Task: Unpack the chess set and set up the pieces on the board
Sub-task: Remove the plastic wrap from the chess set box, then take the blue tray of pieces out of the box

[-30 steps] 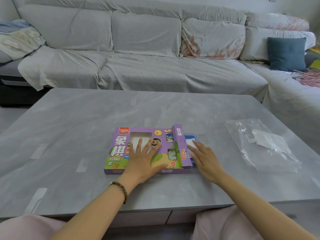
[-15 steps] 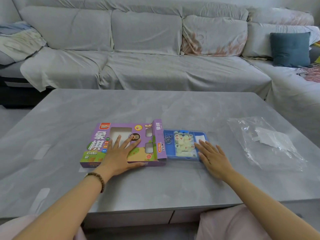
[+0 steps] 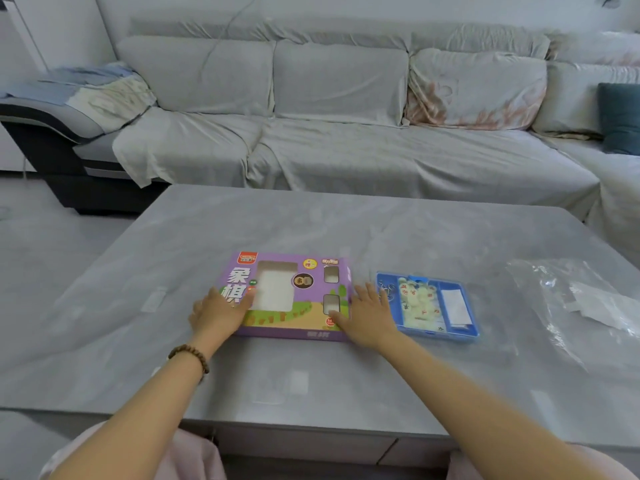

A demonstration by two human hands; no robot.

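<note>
Head view: I log one scene, largest item first.
Sofa (image 3: 329, 98): grey-covered sectional behind the table, with a teal cushion (image 3: 620, 117) at its right end.
Table (image 3: 311, 220): grey stone-look top carrying everything below.
Plastic bag (image 3: 571, 306): clear and crumpled, flat on the table's right side, well apart from the box.
Purple box (image 3: 304, 301): Chinese chess carton with cut-out windows, lying flat near the front edge, between my two hands.
Blue tray (image 3: 433, 334): out of the carton, on the table just right of it, beside my right hand.
Left hand (image 3: 218, 313): fingers spread flat over the carton's left end, gripping nothing.
Right hand (image 3: 369, 317): fingers straight along the carton's right end, thumb on its top face.
Chess pieces (image 3: 417, 299): pale discs with red marks, heaped in the tray's left compartment.
Paper slip (image 3: 455, 308): white, in the tray's right compartment.
Bead bracelet (image 3: 189, 355): brown, on my left wrist.
</note>
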